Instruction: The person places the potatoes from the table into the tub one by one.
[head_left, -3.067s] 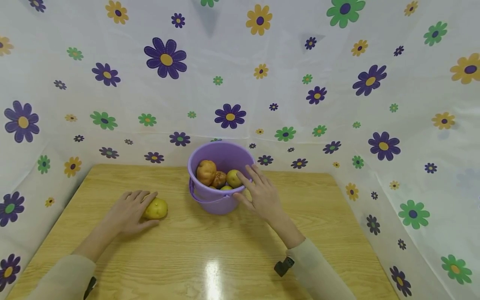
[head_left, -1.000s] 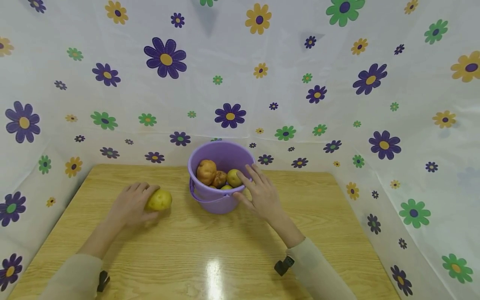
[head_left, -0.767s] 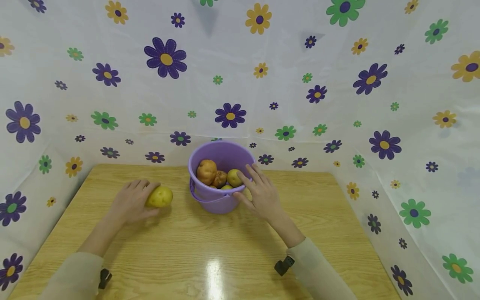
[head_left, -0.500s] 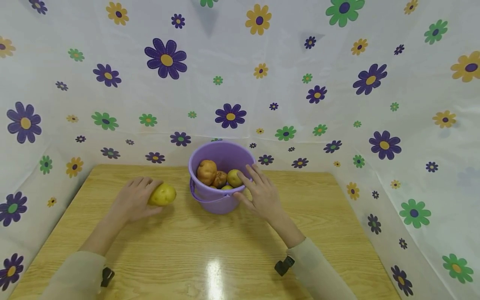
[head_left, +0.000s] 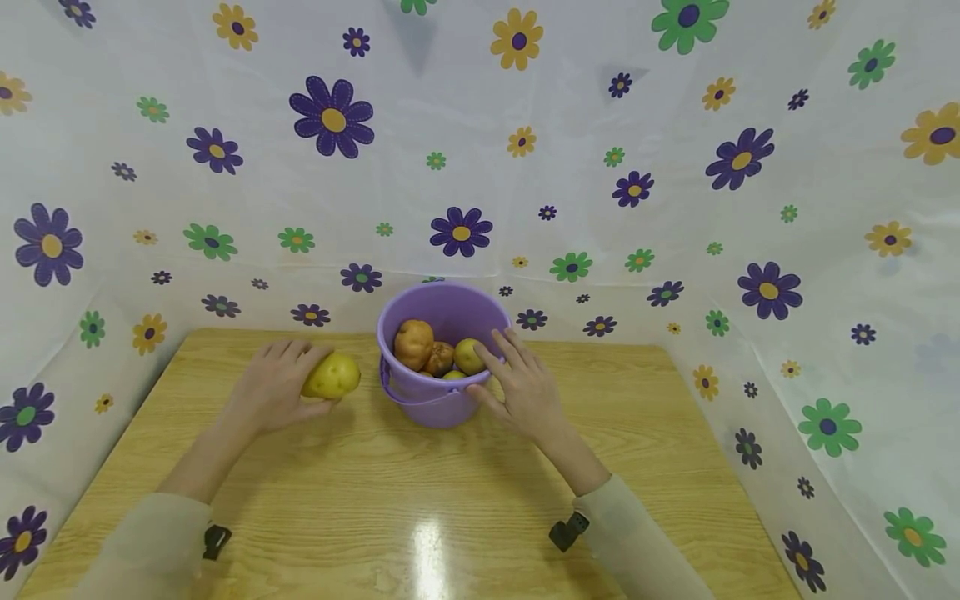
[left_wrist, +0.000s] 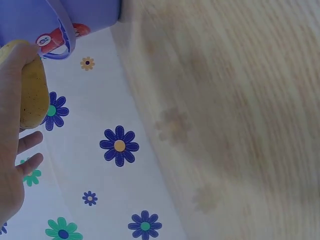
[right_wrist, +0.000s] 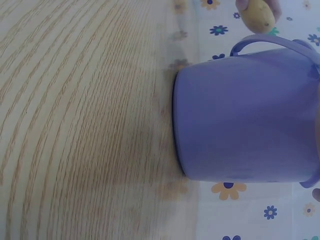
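Note:
My left hand (head_left: pixel 277 387) holds a smooth yellow fruit (head_left: pixel 332 377), fingers over its far side and thumb along its near side. It is raised above the table, left of a purple bucket (head_left: pixel 435 408). In the left wrist view the same fruit (left_wrist: pixel 35 95) shows small dark specks. My right hand (head_left: pixel 522 387) rests at the bucket's right rim with its fingers fairly straight, the thumb near the handle joint. Inside the bucket lie a large orange lumpy fruit (head_left: pixel 413 344), a smaller brownish one (head_left: pixel 438 358) and a yellow-green one (head_left: pixel 468 356); others below are mostly hidden.
The bucket's purple handle (head_left: pixel 386 383) hangs down on its left front side. A light wooden table (head_left: pixel 360 517) bears everything. White sheeting with printed flowers (head_left: pixel 450 183) stands behind and at both sides of it. Small black devices (head_left: pixel 568 532) sit at both wrists.
My left hand has taken the yellow fruit off the table and carried it up and to the right, nearer the bucket. The right hand and the bucket have stayed in place.

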